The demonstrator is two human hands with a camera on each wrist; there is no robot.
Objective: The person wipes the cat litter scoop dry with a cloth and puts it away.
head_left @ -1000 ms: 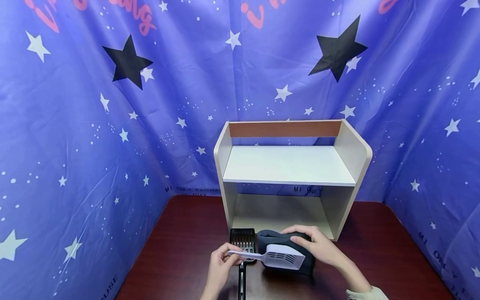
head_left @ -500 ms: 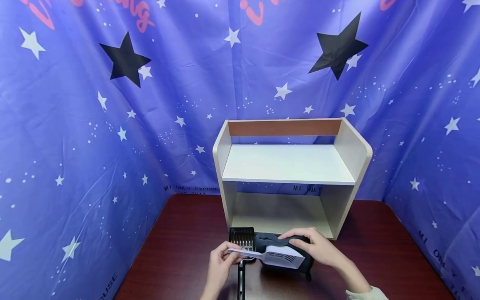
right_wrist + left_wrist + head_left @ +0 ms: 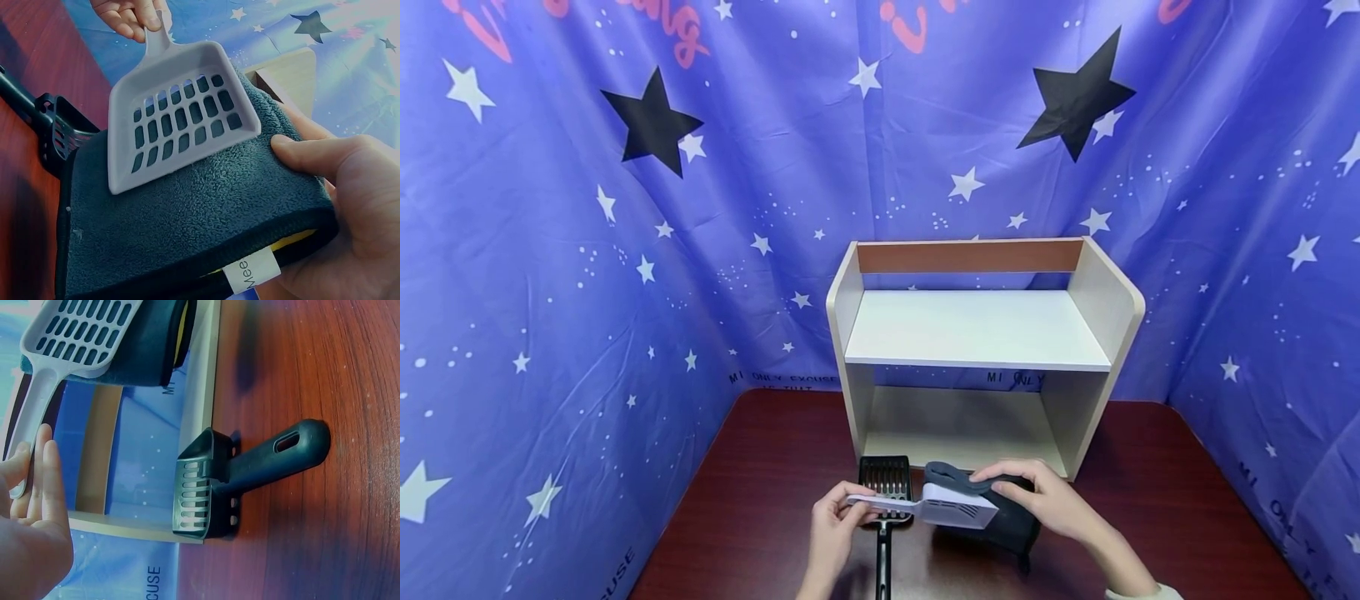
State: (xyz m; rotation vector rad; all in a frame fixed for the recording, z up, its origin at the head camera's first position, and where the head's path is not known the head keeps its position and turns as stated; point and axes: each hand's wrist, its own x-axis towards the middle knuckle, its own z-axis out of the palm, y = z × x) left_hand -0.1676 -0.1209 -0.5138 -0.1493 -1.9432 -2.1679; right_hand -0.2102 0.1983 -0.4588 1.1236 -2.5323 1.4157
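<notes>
- The left hand (image 3: 833, 527) pinches the pale grey scoop (image 3: 958, 500) by its handle, thumb on one side and fingers on the other.
- The pale grey scoop is above the table (image 3: 752, 500), in front of the shelf unit (image 3: 977, 329), its slotted head toward the right hand (image 3: 1051, 498).
- The right hand holds the dark cloth (image 3: 206, 212) at one side — thumb on the near face, fingers largely hidden behind it.
- The dark cloth lies behind the pale grey scoop's head and shows through the slots; the two appear to touch.
- A yellow inner side shows at the dark cloth's opening, and a white tag (image 3: 252, 273) with partly readable print hangs from its edge.
- The black scoop (image 3: 256, 470) lies on the table near the left hand — its slotted head by the front of the shelf unit, its handle pointing toward the person.
- Behind the shelf unit hangs a blue-violet curtain (image 3: 760, 167) printed with white and black stars.
</notes>
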